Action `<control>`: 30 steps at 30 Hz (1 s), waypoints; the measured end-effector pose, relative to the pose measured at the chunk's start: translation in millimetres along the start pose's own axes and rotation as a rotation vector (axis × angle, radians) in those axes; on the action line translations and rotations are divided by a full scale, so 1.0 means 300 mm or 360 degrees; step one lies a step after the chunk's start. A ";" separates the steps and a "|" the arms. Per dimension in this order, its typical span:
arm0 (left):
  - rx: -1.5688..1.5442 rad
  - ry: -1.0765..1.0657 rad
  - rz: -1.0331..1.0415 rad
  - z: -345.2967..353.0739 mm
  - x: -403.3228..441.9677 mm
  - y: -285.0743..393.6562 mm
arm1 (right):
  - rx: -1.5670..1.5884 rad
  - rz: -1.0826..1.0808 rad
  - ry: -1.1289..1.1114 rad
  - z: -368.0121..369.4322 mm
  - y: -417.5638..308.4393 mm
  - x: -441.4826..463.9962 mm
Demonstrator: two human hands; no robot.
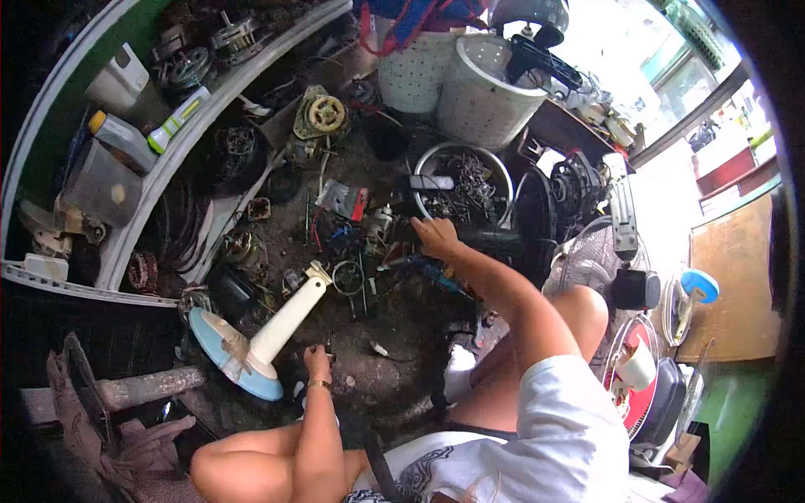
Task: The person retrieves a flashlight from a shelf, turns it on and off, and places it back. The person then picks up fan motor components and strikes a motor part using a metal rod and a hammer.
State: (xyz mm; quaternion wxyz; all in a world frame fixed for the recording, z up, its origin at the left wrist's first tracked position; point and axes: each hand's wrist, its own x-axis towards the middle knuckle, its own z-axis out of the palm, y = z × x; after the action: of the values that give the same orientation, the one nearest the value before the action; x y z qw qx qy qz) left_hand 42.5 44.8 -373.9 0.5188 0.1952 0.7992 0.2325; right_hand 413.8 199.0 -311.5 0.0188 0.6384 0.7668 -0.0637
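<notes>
My right hand [437, 238] reaches over the floor beside a metal bowl [508, 186] full of small metal parts. At least one finger is stretched out, and nothing shows in the hand. A small pale block [431, 182] lies at the bowl's left side. Low in front of me, my left hand [318, 362] is closed around something small and dark that I cannot make out. Left of it lies a fan stand with a cream post [287, 318] and a light-blue round base [267, 386]. Small parts and tools, including a metal ring [347, 277], lie between my hands.
Two perforated white baskets [411, 75] [482, 109] stand behind the bowl. A motor with a yellowish wheel [325, 113] and a red-and-clear packet [344, 201] lie ahead. Fan parts and a fan cage [595, 260] crowd the right; a green-white torch [178, 120] lies left.
</notes>
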 end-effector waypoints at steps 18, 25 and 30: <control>-0.0268 0.0027 -0.0182 -0.030 0.004 -0.038 | 0.0480 -0.0162 -0.0444 -0.459 -0.174 0.035; -0.0246 0.0136 0.0017 0.004 -0.049 0.013 | 0.0572 -0.0269 -0.0040 -0.578 -0.163 0.096; -0.0197 0.0290 0.0170 0.083 0.216 -0.171 | 0.0803 -0.0379 0.0099 -0.673 -0.132 0.141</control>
State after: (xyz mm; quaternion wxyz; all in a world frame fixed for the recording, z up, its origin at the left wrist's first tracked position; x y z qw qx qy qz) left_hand 36.9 43.1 -460.0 0.4420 0.1831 0.8155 0.3256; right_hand 377.7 257.7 -113.1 -0.1719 0.5300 0.7966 -0.2346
